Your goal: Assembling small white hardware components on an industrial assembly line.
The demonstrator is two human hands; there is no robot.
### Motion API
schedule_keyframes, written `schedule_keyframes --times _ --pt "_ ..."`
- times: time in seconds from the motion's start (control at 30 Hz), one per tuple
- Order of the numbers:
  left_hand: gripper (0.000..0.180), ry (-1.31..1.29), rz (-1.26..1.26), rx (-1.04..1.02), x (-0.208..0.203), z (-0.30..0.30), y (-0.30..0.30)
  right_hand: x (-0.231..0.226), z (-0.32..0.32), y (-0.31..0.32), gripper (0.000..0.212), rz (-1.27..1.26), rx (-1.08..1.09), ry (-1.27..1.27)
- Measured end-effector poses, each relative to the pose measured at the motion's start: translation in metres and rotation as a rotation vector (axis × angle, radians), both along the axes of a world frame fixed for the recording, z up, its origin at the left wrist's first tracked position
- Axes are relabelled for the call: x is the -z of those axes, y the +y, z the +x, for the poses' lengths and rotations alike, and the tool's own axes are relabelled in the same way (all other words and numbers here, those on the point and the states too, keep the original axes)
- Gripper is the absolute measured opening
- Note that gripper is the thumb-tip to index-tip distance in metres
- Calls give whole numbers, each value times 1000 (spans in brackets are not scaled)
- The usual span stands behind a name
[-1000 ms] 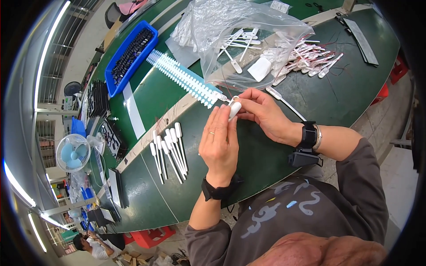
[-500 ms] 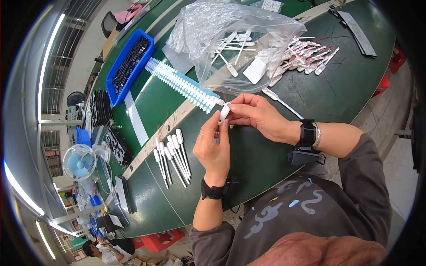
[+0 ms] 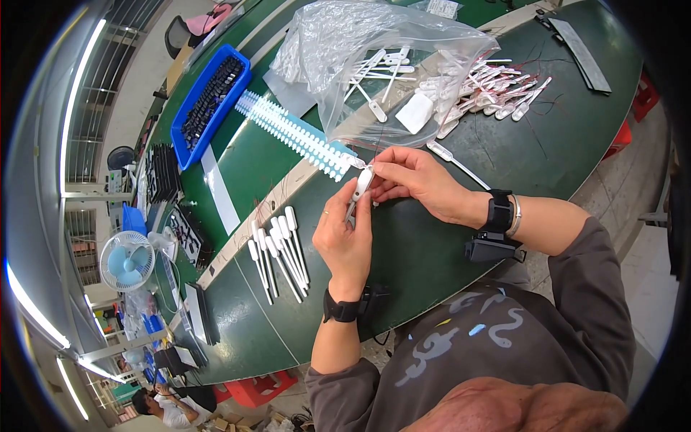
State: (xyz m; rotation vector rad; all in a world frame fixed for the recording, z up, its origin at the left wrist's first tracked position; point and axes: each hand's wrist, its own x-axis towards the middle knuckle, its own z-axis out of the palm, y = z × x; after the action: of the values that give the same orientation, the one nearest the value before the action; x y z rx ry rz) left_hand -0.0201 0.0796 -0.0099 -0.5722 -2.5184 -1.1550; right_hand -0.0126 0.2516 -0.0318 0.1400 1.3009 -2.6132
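While both hands [image 3: 341, 232] [image 3: 426, 186] grasp one white stick [image 3: 364, 183], similar sticks [image 3: 271, 246] lie nearby.

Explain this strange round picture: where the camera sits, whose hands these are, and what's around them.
No machine here: these are a person's bare hands, seen from above by a wide fisheye camera on their head, so straight edges bend. The left hand holds a white piece; the right hand's fingers are at its upper end. On the green table are slim white sticks, a blue tray of dark parts, a clear bag and a white pile with red wires.
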Motion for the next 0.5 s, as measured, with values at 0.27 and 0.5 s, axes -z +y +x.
schedule_keyframes --times 0.27,0.5 --pt "21 -190 101 31 -4 -1 -5 -3 -5 4 21 9 -66 17" --pt "21 -247 139 56 -5 -1 -7 0 -6 6 19 30 -70 26"
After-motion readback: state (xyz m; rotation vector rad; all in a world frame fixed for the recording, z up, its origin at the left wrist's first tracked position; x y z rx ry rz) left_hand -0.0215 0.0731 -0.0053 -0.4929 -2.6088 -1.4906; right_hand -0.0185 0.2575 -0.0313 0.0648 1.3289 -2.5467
